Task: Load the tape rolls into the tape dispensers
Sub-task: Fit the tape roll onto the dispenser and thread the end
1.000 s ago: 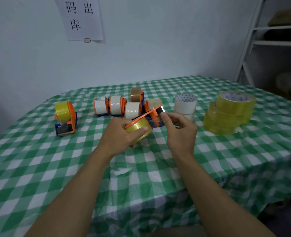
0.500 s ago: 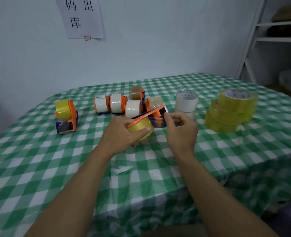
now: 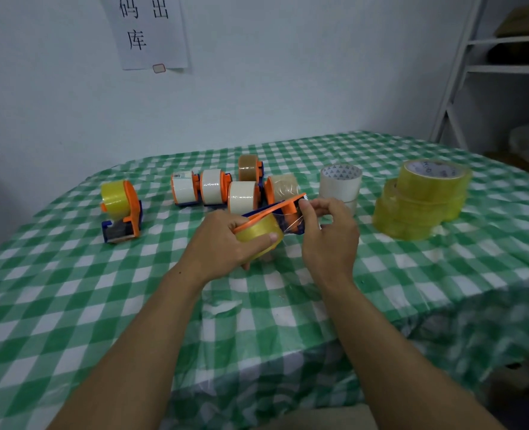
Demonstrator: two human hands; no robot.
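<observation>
I hold an orange and blue plastic tape dispenser (image 3: pixel 283 207) in both grips, just above the worktop (image 3: pixel 70 305) with its green and white checked cloth.
My left grip (image 3: pixel 223 240) is curled round the dispenser, and my thumb lies on the round yellow tape roll (image 3: pixel 258 232) sitting in it. My right grip (image 3: pixel 328 237) pinches the front end, where a thin clear strip of tape shows. Behind my grips stand five more loaded orange dispensers (image 3: pixel 219 187) close together. Another loaded dispenser with yellow tape (image 3: pixel 120 206) stands well apart on the left. Two stacked white tape rolls (image 3: pixel 340 181) and a pile of big yellow tape rolls (image 3: pixel 421 200) wait on the right.
</observation>
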